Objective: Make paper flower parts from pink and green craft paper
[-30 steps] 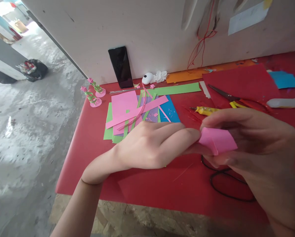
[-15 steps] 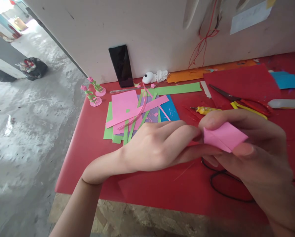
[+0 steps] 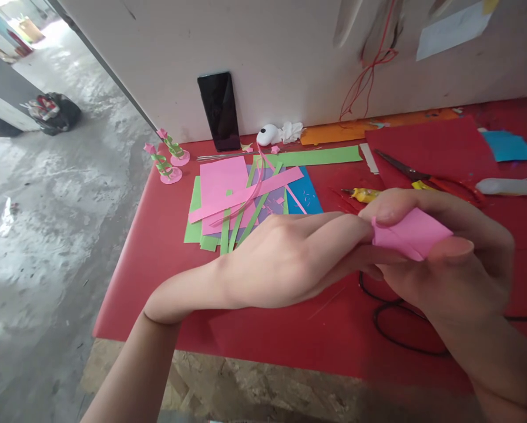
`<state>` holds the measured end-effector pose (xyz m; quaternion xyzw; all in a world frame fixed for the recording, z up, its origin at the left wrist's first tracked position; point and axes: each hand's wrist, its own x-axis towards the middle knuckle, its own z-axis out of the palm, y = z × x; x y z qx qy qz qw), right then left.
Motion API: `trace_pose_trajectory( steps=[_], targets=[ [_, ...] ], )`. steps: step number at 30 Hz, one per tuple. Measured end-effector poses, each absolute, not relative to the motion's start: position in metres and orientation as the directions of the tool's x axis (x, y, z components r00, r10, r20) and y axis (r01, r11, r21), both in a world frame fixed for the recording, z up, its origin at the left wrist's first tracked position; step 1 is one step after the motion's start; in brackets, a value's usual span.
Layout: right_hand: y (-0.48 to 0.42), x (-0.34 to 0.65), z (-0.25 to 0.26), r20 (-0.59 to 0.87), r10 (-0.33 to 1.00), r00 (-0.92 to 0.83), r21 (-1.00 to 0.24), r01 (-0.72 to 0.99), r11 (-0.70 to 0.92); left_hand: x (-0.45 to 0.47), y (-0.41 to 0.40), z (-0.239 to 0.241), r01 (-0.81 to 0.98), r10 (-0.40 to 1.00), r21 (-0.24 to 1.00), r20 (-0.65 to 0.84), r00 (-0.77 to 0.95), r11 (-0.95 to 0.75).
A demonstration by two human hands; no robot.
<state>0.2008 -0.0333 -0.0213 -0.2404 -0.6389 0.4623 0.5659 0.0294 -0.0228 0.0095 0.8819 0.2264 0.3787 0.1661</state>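
Note:
A folded pink paper piece [image 3: 412,234], angular in outline, is held above the red tabletop. My right hand [image 3: 470,279] grips it between thumb and curled fingers. From the other side, my left hand [image 3: 285,258] reaches across with its fingers pressed together at the paper's left edge; those fingertips are partly hidden. Beyond my left hand lies a pile of cut paper, including a pink sheet [image 3: 222,179], a pink strip [image 3: 245,197] and green strips [image 3: 263,202]. Two small pink paper flowers [image 3: 151,150] with green curled stems stand on round pink bases at the left.
A phone [image 3: 220,111] leans on the white wall behind. Scissors [image 3: 415,175], a yellow-handled tool [image 3: 363,195] and a white tube-like item [image 3: 510,186] lie to the right. A black cable [image 3: 378,326] loops under my hands. The red table [image 3: 131,276] ends at the left, above the floor.
Both hands and the pink paper have shifted slightly right and up. The paper has turned a little, and my left fingers stay against its left edge.

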Motion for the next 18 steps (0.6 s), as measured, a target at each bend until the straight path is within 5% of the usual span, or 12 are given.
trace_pose_trajectory(
  steps=[5,18],
  targets=[
    [-0.0354,0.2021,-0.0265,0.533,0.812,-0.239,-0.845,-0.205,0.495,0.0293,-0.0265,0.0098,0.304,0.566,0.512,0.497,0.658,-0.803],
    [-0.0399,0.1940,-0.0252,0.537,0.811,-0.230,-0.833,-0.294,0.468,0.0340,-0.0291,0.0042,0.304,0.487,0.383,0.627,0.608,-0.873]
  ],
)
